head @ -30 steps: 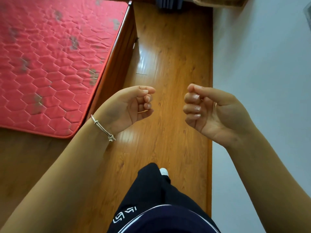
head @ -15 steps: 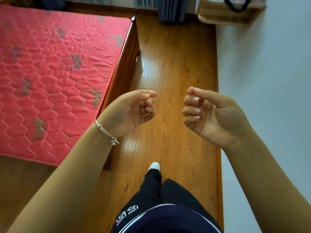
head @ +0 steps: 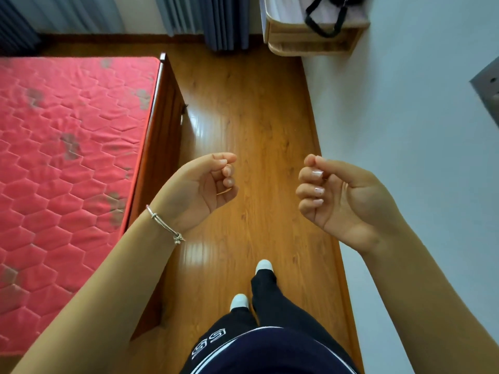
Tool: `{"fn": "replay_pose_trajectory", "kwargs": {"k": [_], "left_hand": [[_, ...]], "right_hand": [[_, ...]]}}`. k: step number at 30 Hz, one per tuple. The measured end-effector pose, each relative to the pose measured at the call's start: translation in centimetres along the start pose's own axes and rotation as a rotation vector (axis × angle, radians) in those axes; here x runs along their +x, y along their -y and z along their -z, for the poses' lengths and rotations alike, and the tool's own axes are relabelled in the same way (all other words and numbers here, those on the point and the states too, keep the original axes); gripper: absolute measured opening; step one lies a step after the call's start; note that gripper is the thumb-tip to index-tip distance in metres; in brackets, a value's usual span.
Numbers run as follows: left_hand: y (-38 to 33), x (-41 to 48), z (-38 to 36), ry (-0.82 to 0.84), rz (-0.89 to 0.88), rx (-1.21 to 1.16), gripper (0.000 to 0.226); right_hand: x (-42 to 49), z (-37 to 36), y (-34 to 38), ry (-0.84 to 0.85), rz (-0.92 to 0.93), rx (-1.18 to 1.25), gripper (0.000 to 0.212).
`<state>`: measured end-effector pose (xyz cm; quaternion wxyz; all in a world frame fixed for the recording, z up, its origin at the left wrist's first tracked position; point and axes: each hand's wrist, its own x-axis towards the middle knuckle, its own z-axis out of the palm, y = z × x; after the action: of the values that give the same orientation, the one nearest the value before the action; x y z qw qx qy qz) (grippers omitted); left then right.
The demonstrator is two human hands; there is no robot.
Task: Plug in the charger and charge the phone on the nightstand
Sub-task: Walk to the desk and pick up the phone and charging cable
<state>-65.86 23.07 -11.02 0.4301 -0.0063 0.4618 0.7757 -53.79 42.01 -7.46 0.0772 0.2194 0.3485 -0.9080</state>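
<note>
Looks down a bedroom aisle of glossy wooden floor (head: 243,117), shut in by a pale wall (head: 418,144) on the right and a wooden bed frame (head: 159,136) carrying a red quilted mattress (head: 67,157) on the left. Ends at grey curtains (head: 216,20) along the far side.

Holds the left hand (head: 205,184) and the right hand (head: 343,195) up side by side above the floor, well apart, palms turned toward each other, fingers curled into loose fists, grasping nothing. Wears a thin silver bracelet (head: 164,225) on the left wrist. Stands in dark trousers (head: 270,306), with white shoes (head: 264,265) toeing toward the far side.

Takes in more of the far end of the room than half a second ago. Now reaches the mattress's far edge and the skirting beyond it, shows more of the nightstand, adds a second shoe, and catches a grey plate (head: 488,87) at the right edge, on the wall. Keeps both fists curled as before.

Finds the nightstand (head: 310,44) in the far right corner, against the wall: light wood, with an open shelf under its top. Lies with its long axis across the view, left to right, open front facing back toward the person. Bears a black loop (head: 322,22) hanging over the front edge of its top; cannot tell whether cable or strap. Cannot make out a charger or a phone.
</note>
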Motion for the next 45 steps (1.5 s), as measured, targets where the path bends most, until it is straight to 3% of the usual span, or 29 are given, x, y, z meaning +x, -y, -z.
{"fn": "replay_pose_trajectory", "kwargs": {"k": [8,13,29,45], "left_hand": [[-2.0,6.5,-1.5,-0.011,-0.017,-0.033,0.019],[-3.6,9.2,-0.1,-0.067,0.012,-0.029,0.019],[-17.2,21.7,6.4,-0.099,0.018,-0.030,0.020],[-25.9,37.9,5.9,-0.155,-0.001,-0.038,0.021]], "right_hand": [[4.6,2.5,4.1,-0.062,-0.044,0.044,0.006],[9.1,1.8,5.6,0.001,-0.073,0.046,0.010],[26.9,-6.0,10.8,0.071,-0.071,0.107,0.010],[42.7,-5.8,22.6,0.090,-0.117,0.093,0.010]]}}
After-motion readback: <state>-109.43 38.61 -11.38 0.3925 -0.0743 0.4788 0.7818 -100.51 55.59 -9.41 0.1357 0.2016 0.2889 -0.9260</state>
